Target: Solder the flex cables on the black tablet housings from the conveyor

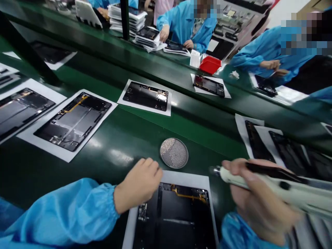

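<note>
My right hand is wrapped round a pale electric screwdriver with a black lever; its metal tip points left, over the bench. Lower centre, an opened tablet with dark innards and an orange flex cable lies on a white sheet. My left hand is closed above the tablet's upper left corner, its fingertips curled under and hidden from me. Just beyond the tablet sits a round metal screw dish with a dimpled surface and small screws gathered at its upper left.
Opened tablets on white sheets lie to the left, and another tablet lies farther back. More tablets are at the right. A dark green post rises at left. Across the green bench, people in blue smocks work near a red bin.
</note>
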The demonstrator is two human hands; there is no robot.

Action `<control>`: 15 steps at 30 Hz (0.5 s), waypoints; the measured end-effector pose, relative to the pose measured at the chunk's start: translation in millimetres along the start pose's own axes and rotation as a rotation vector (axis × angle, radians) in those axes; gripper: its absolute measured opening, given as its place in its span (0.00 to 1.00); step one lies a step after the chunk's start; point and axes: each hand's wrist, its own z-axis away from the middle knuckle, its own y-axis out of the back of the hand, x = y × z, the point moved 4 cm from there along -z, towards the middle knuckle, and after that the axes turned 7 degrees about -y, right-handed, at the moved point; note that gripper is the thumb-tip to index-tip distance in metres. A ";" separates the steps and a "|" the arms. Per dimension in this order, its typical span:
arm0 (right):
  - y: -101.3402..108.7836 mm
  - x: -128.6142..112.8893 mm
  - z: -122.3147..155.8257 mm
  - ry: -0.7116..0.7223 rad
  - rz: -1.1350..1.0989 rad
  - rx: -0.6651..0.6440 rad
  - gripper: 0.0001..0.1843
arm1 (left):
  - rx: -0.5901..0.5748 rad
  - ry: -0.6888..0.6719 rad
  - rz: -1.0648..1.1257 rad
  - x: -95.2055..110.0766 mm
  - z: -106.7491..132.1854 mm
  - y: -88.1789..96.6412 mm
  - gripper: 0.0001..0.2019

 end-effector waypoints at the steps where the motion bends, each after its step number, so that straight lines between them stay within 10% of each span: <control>1: -13.8 8.9 0.9 -0.031 -0.020 -0.042 0.13 | 0.083 -0.048 0.000 7.6 0.6 -5.9 0.05; 7: -54.2 54.1 2.4 -0.113 0.008 -0.133 0.12 | 0.323 -0.114 0.028 18.9 -5.3 -37.2 0.05; 15: -70.3 64.7 -3.9 -0.092 0.020 -0.154 0.12 | 0.347 -0.123 0.052 18.9 -3.7 -32.8 0.08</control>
